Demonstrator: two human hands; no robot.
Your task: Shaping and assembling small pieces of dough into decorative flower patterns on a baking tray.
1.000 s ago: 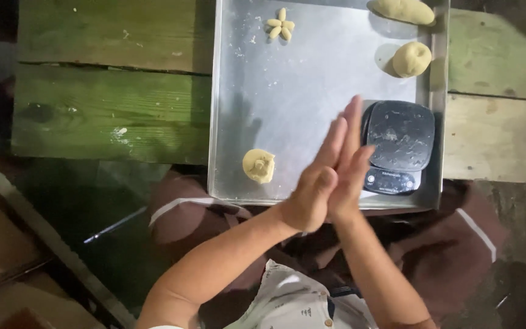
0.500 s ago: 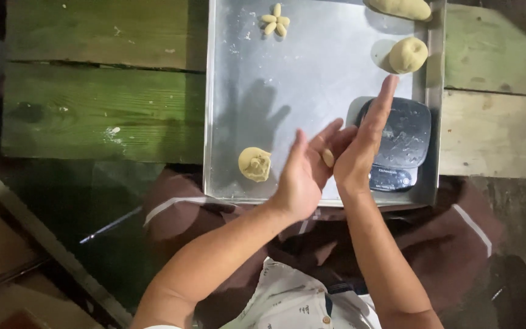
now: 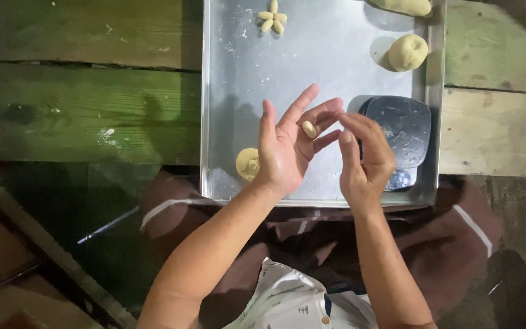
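Note:
My left hand [image 3: 290,143] is held palm up over the metal tray [image 3: 238,91], with a small oval piece of dough [image 3: 309,129] lying on its fingers. My right hand [image 3: 363,158] hovers just right of it, fingers curled, fingertips close to the piece. A flattened dough lump [image 3: 248,163] sits on the tray beside my left wrist. A flower-shaped cluster of small dough pieces [image 3: 273,21] lies at the tray's far side. A round dough ball [image 3: 407,52] rests at the far right, with another dough mass [image 3: 404,6] at the top edge.
A dark digital kitchen scale [image 3: 404,131] sits in the tray's near right corner, partly behind my right hand. The tray lies on weathered green wooden planks [image 3: 92,91]. My lap in brown cloth [image 3: 433,244] is below the tray's near edge.
My palms were pressed together a second ago. They have come apart, and the small dough piece now lies exposed on my left fingers.

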